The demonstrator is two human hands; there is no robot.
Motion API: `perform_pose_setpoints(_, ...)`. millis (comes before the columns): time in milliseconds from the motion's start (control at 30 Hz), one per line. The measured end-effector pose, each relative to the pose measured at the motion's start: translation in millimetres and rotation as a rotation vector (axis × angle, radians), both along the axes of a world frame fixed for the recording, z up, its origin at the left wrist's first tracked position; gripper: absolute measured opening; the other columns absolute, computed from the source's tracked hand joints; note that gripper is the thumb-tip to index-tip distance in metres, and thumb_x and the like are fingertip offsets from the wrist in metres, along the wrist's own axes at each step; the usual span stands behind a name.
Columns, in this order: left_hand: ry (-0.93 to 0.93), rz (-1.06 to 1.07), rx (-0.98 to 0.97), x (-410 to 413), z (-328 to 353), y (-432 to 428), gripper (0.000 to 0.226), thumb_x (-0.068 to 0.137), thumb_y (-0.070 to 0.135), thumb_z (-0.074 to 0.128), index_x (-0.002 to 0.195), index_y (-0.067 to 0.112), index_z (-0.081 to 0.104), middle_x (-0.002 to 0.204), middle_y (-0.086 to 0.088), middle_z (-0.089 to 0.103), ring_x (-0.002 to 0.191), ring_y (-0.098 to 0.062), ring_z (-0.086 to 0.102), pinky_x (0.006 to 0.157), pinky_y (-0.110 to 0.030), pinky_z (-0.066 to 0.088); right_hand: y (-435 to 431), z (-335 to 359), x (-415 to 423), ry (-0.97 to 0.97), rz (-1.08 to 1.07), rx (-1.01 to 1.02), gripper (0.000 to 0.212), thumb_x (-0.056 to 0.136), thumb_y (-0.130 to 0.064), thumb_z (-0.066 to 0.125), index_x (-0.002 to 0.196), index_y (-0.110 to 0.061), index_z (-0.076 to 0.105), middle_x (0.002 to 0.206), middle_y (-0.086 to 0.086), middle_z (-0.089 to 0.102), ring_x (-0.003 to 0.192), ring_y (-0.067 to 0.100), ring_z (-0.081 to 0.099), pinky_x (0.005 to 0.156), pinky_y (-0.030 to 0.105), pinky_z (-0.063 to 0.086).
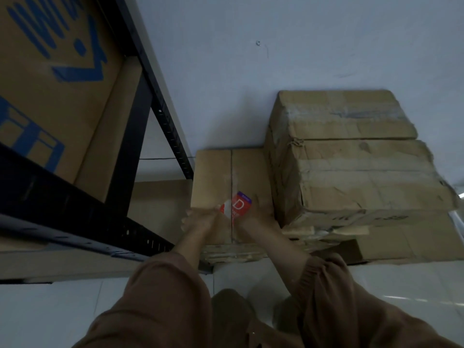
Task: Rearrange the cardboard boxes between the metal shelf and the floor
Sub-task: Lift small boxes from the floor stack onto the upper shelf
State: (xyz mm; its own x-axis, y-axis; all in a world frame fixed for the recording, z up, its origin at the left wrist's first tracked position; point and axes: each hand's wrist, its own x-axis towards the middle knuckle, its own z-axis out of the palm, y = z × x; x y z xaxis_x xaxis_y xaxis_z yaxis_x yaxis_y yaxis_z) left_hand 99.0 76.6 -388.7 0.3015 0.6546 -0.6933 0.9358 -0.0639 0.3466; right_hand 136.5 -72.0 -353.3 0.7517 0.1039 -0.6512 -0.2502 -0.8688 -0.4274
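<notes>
Brown sleeves (160,297) filled the bottom of the view, both forearms reaching away over the pale floor (62,310). At far left stood the black metal shelf (62,202), and a large blue-printed box (50,84) sat on it behind the front beam. Just right of the shelf's rear post, a small cardboard box (216,177) stood low against the wall (251,71), with a red label (237,205) stuck across its top seam.

The left hand (200,219) lay on the near part of that box's top, fingers stretched toward the label, flat rather than curled. The right hand (254,217) touched the box beside the label, but it was too blurred to tell whether it gripped anything.

Touching the small box's right side rose a taller, battered box (351,167), torn and creased, resting on what seemed a crushed lower box (414,237).
</notes>
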Motion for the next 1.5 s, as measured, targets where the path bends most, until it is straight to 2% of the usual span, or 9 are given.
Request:
perform_pose_setpoints(67,-0.012,0.015,0.001,-1.9,1.7,-5.1,0.108,0.077,0.072,0.062,0.154,0.011,0.019,0.153,-0.017,0.03,0.139,-0.036,0.033,0.112,-0.045,0.034,7.3,-1.8,-6.7,-0.005,-0.19,-0.006,0.076,0.09,-0.067,0.048,0.149,-0.023,0.032,0.147,0.013,0.041,0.133,0.032,0.042,0.1,0.034,0.032)
perform_pose_setpoints(167,-0.02,0.037,-0.005,-7.9,-0.8,-11.8,0.11,0.075,0.069,0.066,0.155,0.013,0.013,0.154,-0.016,0.029,0.139,-0.035,0.032,0.112,-0.049,0.034,9.8,1.6,-18.4,-0.062,-0.167,-0.072,0.087,0.072,-0.073,0.054,0.145,-0.038,0.021,0.143,0.012,0.034,0.126,0.038,0.041,0.101,0.047,0.035)
perform_pose_setpoints(400,0.108,0.041,0.013,-23.5,1.5,-32.3,0.109,0.086,0.059,0.059,0.154,0.003,-0.005,0.16,-0.017,0.012,0.144,-0.033,0.021,0.115,-0.043,0.026,-10.5,-6.8,-63.6,-0.266,0.013,-0.187,0.08,0.079,-0.065,0.049,0.143,-0.024,0.024,0.137,0.013,0.039,0.12,0.039,0.041,0.101,0.05,0.037)
perform_pose_setpoints(567,0.104,0.033,-0.006,-27.8,-0.5,-30.1,0.106,0.087,0.053,0.06,0.153,0.0,-0.003,0.157,-0.02,0.017,0.141,-0.036,0.028,0.111,-0.043,0.032,-29.6,-12.3,-61.0,-0.132,-0.245,-0.221,0.082,0.089,-0.055,0.055,0.148,-0.008,0.021,0.146,0.021,0.039,0.134,0.039,0.038,0.11,0.045,0.031)
perform_pose_setpoints(733,0.029,0.025,-0.116,-26.8,-7.0,-13.0,0.101,0.086,0.055,0.061,0.153,0.006,0.004,0.152,-0.018,0.028,0.133,-0.036,0.039,0.107,-0.043,0.04,-30.7,-21.2,-46.2,-0.075,-0.46,-0.003,0.065,0.092,-0.043,0.056,0.14,-0.008,0.028,0.138,0.017,0.052,0.124,0.039,0.052,0.105,0.048,0.04)
perform_pose_setpoints(867,0.003,0.069,-0.151,-32.5,-9.0,-19.5,0.103,0.075,0.057,0.062,0.153,0.012,0.011,0.151,-0.019,0.029,0.132,-0.036,0.039,0.107,-0.045,0.04,-36.2,-17.8,-51.0,-0.083,-0.506,0.055,0.067,0.089,-0.047,0.06,0.139,-0.009,0.034,0.136,0.017,0.053,0.12,0.04,0.054,0.1,0.048,0.045)
perform_pose_setpoints(1033,-0.046,0.151,-0.191,-40.5,15.6,-30.5,0.115,0.084,0.058,0.065,0.155,0.013,-0.014,0.161,-0.017,0.008,0.144,-0.036,0.024,0.114,-0.046,0.032,-50.7,-12.2,-54.9,-0.11,-0.402,0.001,0.081,0.086,-0.061,0.054,0.147,-0.011,0.036,0.142,0.017,0.047,0.126,0.038,0.048,0.104,0.047,0.041)
perform_pose_setpoints(1200,-0.082,0.084,-0.215,-60.6,22.8,-35.2,0.132,0.05,0.069,0.061,0.156,0.015,0.004,0.153,-0.012,0.033,0.134,-0.034,0.037,0.111,-0.049,0.035,-64.9,5.4,-61.4,-0.096,-0.319,0.006,0.083,0.088,-0.064,0.049,0.15,-0.011,0.033,0.148,0.02,0.038,0.135,0.039,0.036,0.11,0.05,0.034)
perform_pose_setpoints(1500,-0.051,0.251,-0.147,-132.2,26.4,-77.7,0.115,0.06,0.06,0.07,0.149,0.016,0.01,0.147,-0.015,0.029,0.13,-0.034,0.039,0.104,-0.048,0.042,-101.7,6.6,-117.9,0.01,-0.372,0.074,0.087,0.088,-0.059,0.055,0.153,-0.011,0.023,0.15,0.018,0.035,0.134,0.038,0.041,0.107,0.044,0.039)
